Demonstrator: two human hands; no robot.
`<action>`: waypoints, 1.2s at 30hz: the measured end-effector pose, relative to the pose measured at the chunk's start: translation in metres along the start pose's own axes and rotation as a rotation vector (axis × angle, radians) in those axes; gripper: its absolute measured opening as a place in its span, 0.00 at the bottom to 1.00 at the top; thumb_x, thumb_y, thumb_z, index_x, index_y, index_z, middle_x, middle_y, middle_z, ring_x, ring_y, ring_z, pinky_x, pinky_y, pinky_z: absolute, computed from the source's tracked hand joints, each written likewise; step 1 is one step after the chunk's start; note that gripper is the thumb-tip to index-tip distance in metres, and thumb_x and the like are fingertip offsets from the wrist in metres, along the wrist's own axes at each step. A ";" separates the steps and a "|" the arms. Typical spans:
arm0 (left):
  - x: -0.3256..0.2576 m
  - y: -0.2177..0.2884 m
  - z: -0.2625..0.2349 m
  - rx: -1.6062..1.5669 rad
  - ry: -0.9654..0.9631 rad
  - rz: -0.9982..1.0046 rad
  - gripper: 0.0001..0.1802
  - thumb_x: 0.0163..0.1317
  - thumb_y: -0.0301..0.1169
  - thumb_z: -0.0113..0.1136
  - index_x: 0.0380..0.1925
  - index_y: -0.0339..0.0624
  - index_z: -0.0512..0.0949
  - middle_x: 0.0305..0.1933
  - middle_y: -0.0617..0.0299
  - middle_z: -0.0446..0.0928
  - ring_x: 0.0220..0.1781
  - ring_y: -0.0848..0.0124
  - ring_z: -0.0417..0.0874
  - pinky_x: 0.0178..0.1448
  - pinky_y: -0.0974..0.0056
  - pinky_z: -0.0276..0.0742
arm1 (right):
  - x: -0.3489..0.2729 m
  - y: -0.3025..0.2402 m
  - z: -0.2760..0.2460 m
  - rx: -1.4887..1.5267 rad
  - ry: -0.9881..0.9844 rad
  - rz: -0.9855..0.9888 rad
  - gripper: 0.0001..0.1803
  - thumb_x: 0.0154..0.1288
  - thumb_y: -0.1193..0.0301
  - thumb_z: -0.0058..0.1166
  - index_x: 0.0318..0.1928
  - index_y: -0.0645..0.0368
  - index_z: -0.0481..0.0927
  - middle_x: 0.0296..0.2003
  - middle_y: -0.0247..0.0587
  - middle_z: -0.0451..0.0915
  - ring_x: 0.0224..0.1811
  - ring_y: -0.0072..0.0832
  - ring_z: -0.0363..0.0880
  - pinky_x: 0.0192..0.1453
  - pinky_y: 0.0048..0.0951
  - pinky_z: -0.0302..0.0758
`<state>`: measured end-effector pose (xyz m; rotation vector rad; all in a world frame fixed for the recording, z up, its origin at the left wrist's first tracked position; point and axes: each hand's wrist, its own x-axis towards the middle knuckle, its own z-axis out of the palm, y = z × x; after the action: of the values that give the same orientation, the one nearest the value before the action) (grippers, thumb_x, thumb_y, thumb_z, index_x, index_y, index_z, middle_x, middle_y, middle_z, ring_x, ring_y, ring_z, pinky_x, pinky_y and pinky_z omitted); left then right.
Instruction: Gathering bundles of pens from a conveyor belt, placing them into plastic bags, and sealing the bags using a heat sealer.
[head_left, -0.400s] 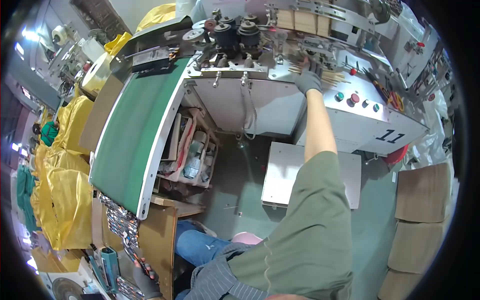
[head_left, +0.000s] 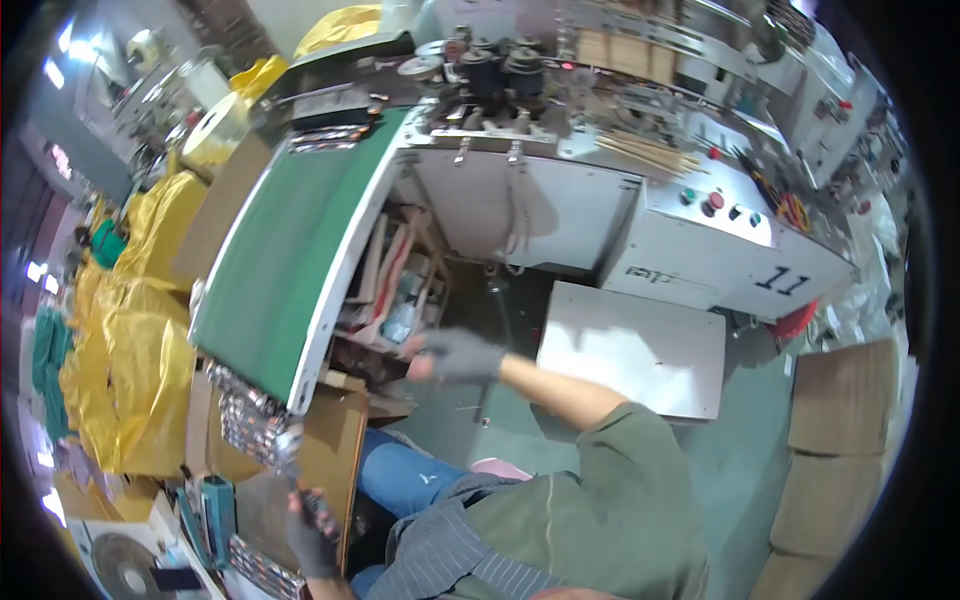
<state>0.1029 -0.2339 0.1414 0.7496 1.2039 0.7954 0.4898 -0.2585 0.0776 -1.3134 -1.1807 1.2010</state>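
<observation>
Beside green conveyor belt (head_left: 290,270), grey machine (head_left: 700,230), yellow sacks (head_left: 140,330), cardboard boxes (head_left: 840,440)

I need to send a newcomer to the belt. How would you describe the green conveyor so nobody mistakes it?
Start at the big grey machine across the top of the view. From its left end a long flat green conveyor slopes down toward the person, edged in white. It alone is green and smooth; yellow bags lie to its left.
</observation>
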 end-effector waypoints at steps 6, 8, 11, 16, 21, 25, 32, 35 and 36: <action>-0.032 0.002 0.006 0.323 -0.250 0.226 0.32 0.66 0.56 0.43 0.45 0.34 0.73 0.27 0.62 0.73 0.27 0.74 0.74 0.32 0.71 0.70 | 0.028 -0.101 0.193 0.082 -0.552 -0.509 0.16 0.64 0.59 0.52 0.37 0.61 0.72 0.27 0.35 0.77 0.27 0.21 0.74 0.32 0.25 0.74; -0.042 0.008 -0.023 0.182 -0.089 0.322 0.32 0.66 0.56 0.43 0.47 0.34 0.72 0.31 0.61 0.75 0.32 0.74 0.76 0.37 0.70 0.73 | 0.052 -0.156 0.196 -0.116 -0.351 -0.628 0.07 0.66 0.69 0.51 0.38 0.60 0.73 0.33 0.36 0.77 0.36 0.24 0.75 0.41 0.27 0.75; -0.071 -0.007 -0.088 0.032 0.230 0.505 0.27 0.68 0.50 0.44 0.45 0.33 0.73 0.36 0.58 0.77 0.38 0.71 0.79 0.46 0.67 0.75 | 0.087 -0.266 0.247 0.244 -0.111 -0.768 0.06 0.66 0.71 0.51 0.37 0.61 0.76 0.34 0.39 0.78 0.38 0.22 0.76 0.41 0.26 0.73; -0.084 -0.047 -0.153 -0.103 0.319 0.335 0.20 0.70 0.40 0.44 0.49 0.32 0.72 0.42 0.57 0.77 0.42 0.70 0.80 0.47 0.65 0.77 | 0.270 -0.331 0.398 -0.415 0.148 -1.122 0.25 0.54 0.52 0.59 0.39 0.65 0.78 0.35 0.55 0.80 0.39 0.43 0.81 0.41 0.36 0.75; -0.103 -0.044 -0.250 0.134 0.750 0.536 0.16 0.68 0.38 0.50 0.41 0.34 0.76 0.33 0.63 0.78 0.33 0.76 0.77 0.38 0.70 0.73 | 0.394 -0.163 0.420 -0.678 -0.161 -0.490 0.41 0.51 0.45 0.59 0.54 0.69 0.71 0.45 0.54 0.78 0.48 0.44 0.76 0.52 0.39 0.70; -0.112 -0.040 -0.397 0.650 1.390 0.466 0.11 0.61 0.35 0.52 0.34 0.40 0.78 0.29 0.53 0.79 0.30 0.61 0.81 0.36 0.61 0.74 | 0.431 -0.015 0.301 -1.295 -0.152 -0.683 0.34 0.58 0.46 0.50 0.47 0.69 0.75 0.49 0.58 0.75 0.52 0.49 0.74 0.52 0.41 0.70; -0.117 -0.090 -0.545 1.201 1.537 -0.352 0.14 0.60 0.36 0.50 0.34 0.37 0.78 0.34 0.50 0.80 0.40 0.52 0.81 0.45 0.55 0.76 | 0.405 0.028 0.300 -1.228 0.068 0.075 0.57 0.48 0.25 0.35 0.57 0.70 0.67 0.52 0.72 0.70 0.58 0.56 0.68 0.60 0.44 0.66; -0.125 -0.082 -0.555 1.238 1.148 -0.507 0.16 0.59 0.37 0.51 0.35 0.35 0.79 0.37 0.47 0.80 0.42 0.53 0.81 0.46 0.55 0.76 | 0.420 0.048 0.284 -1.241 -0.003 0.081 0.61 0.48 0.23 0.32 0.59 0.71 0.65 0.54 0.73 0.67 0.60 0.57 0.65 0.61 0.43 0.64; -0.131 -0.081 -0.555 1.238 1.163 -0.506 0.16 0.59 0.38 0.51 0.36 0.36 0.80 0.38 0.48 0.80 0.42 0.53 0.82 0.46 0.55 0.76 | 0.417 0.051 0.287 -1.235 -0.052 0.076 0.61 0.48 0.23 0.32 0.61 0.71 0.63 0.55 0.72 0.67 0.61 0.58 0.64 0.62 0.43 0.63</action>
<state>-0.4515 -0.3442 0.0291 0.8606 2.8951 -0.1461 0.2244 0.1654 -0.0145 -2.2000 -2.0453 0.4601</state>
